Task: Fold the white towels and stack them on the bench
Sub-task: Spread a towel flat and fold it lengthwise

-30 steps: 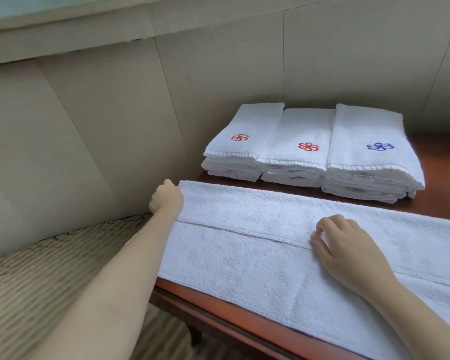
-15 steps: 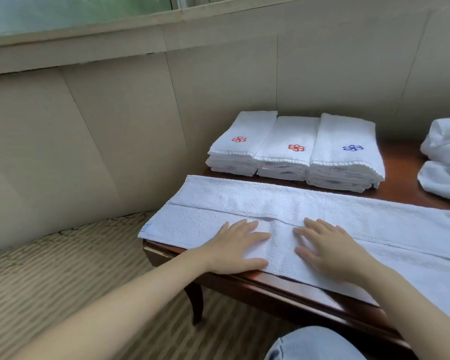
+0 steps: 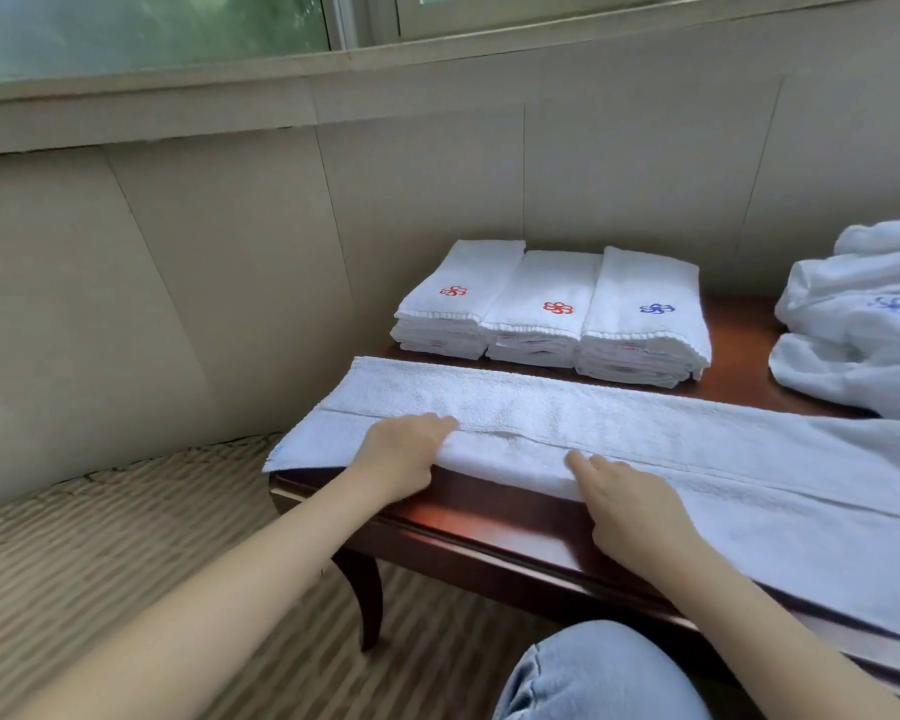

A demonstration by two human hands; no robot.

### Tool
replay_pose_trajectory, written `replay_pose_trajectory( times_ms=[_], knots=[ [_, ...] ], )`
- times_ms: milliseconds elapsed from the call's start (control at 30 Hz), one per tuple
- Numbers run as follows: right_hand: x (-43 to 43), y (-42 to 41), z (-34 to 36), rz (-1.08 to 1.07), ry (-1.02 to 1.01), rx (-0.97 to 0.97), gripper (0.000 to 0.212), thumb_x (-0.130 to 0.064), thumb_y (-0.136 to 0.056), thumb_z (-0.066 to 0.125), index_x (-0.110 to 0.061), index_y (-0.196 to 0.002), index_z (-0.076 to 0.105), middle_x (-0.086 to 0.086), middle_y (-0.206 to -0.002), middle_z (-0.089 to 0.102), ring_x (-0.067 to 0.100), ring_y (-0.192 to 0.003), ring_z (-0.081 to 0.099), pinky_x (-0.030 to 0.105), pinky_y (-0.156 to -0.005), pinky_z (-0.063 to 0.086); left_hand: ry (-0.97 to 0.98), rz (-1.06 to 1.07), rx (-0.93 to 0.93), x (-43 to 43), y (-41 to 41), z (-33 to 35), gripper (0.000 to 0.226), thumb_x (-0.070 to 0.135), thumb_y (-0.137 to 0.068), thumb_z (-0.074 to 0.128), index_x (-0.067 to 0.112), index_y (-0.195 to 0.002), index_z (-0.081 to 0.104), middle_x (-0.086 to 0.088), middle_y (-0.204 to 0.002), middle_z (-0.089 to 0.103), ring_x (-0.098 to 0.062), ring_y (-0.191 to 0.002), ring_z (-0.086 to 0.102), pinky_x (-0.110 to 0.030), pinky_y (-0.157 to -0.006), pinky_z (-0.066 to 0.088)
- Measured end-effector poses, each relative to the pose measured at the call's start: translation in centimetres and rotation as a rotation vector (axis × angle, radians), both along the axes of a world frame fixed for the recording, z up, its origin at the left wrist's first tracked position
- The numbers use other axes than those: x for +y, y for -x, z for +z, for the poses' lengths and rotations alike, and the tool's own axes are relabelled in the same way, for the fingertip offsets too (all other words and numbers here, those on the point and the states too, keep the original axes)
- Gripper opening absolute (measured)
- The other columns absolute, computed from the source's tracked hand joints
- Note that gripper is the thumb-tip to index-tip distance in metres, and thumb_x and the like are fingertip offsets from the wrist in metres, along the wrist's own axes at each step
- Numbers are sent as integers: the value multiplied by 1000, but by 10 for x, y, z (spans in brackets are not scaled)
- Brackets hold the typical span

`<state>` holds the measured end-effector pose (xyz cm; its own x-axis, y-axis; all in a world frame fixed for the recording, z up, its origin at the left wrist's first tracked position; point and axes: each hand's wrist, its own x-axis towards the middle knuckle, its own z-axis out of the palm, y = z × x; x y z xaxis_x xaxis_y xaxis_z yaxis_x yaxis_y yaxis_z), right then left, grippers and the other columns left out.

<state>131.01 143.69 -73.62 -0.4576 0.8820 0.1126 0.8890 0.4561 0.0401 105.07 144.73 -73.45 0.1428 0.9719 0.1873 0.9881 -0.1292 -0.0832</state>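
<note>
Lying lengthwise along the near edge of the dark wooden desk [image 3: 489, 517], the long white towel [image 3: 645, 439] runs from the desk's left end, where its corner overhangs a little, out past the right edge of the view. It is folded in a narrow strip, with a fold seam running along its long axis.

The left hand [image 3: 401, 454] grips the near edge of the towel towards its left end, the fingers [image 3: 437, 426] curled over the cloth and lifting a low ridge in it. The right hand [image 3: 630, 506] rests on the near edge further right; its fingers [image 3: 580, 467] are nearly straight and close together, the tips pressing on the towel just below the seam. Whether the thumb is tucked under the cloth cannot be told.

Behind the strip, against the beige wall panels [image 3: 437, 189], three stacks of folded towels stand side by side, touching: the left stack [image 3: 458, 304] and the middle stack [image 3: 541, 314] each bear a red flower mark on top, the right stack [image 3: 645, 319] a blue one. Their long sides point away from the person. At the far right of the desk lies a loose pile of white towelling [image 3: 863, 324] with a blue flower mark.

A knee in blue jeans [image 3: 593, 672] shows at the bottom, above a striped carpet [image 3: 100, 553].
</note>
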Motion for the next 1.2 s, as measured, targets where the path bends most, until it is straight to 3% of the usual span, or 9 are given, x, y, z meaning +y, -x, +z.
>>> replay_pose_trajectory(
  times_ms=[67,233,433,533,733,833,933,1033,1200],
  knots=[
    [16,-7,8,-113,-5,110,42,-3,-79,41,-22,-117,39,-1,-106,57,27,-93,59,30,-58,33,4,183,-37,11,16,10,38,5,-79,45,23,-111,55,4,-103,57,-23,-99,58,-30,-66,37],
    [66,-34,29,-348,-150,330,12,-13,-91,44,-15,-99,51,13,-100,62,35,-89,58,33,-63,36,-163,485,-104,46,64,28,28,7,-82,45,19,-100,62,-2,-107,62,-26,-100,58,-30,-75,35],
    [107,-43,-3,-410,-136,276,18,-21,-96,41,-10,-92,55,12,-98,62,34,-92,57,34,-66,40,-156,653,-201,91,89,12,30,13,-93,40,20,-116,58,-5,-116,63,-26,-111,54,-35,-93,34],
    [121,-44,-21,-447,-128,241,26,-28,-98,39,-11,-90,57,8,-102,59,31,-99,55,35,-70,42,-151,738,-412,102,98,-4,30,16,-92,45,15,-122,51,-10,-119,61,-31,-112,54,-37,-94,37],
    [149,-43,-22,-552,-179,187,24,-29,-96,41,-13,-87,58,9,-94,64,32,-89,60,30,-62,35,-183,760,-732,121,121,-16,51,28,-94,54,12,-139,34,-13,-130,55,-33,-122,48,-40,-93,41],
    [157,-41,-22,-587,-172,197,21,-23,-95,41,-12,-91,59,12,-96,65,34,-91,61,31,-64,37,-182,733,-746,129,127,-20,34,29,-94,52,15,-125,47,-10,-119,59,-29,-106,54,-33,-80,41],
    [158,-40,-23,-598,-156,254,28,-33,-97,43,-9,-95,58,16,-101,64,36,-94,60,34,-65,36,-226,720,-775,132,126,-22,27,30,-93,55,16,-115,49,-8,-111,61,-28,-98,55,-33,-75,42],
    [155,-40,-24,-573,-153,278,29,-33,-96,45,-5,-94,55,19,-99,64,37,-95,59,37,-67,37,-217,721,-722,132,123,-21,37,32,-93,55,15,-124,46,-9,-120,59,-30,-112,53,-38,-88,42],
    [141,-35,-19,-568,-163,281,23,-23,-95,48,-1,-101,54,23,-99,58,40,-96,56,42,-75,41,-135,789,-378,124,104,-12,42,38,-97,46,13,-130,44,-10,-135,44,-29,-128,36,-44,-104,28]
  ],
)
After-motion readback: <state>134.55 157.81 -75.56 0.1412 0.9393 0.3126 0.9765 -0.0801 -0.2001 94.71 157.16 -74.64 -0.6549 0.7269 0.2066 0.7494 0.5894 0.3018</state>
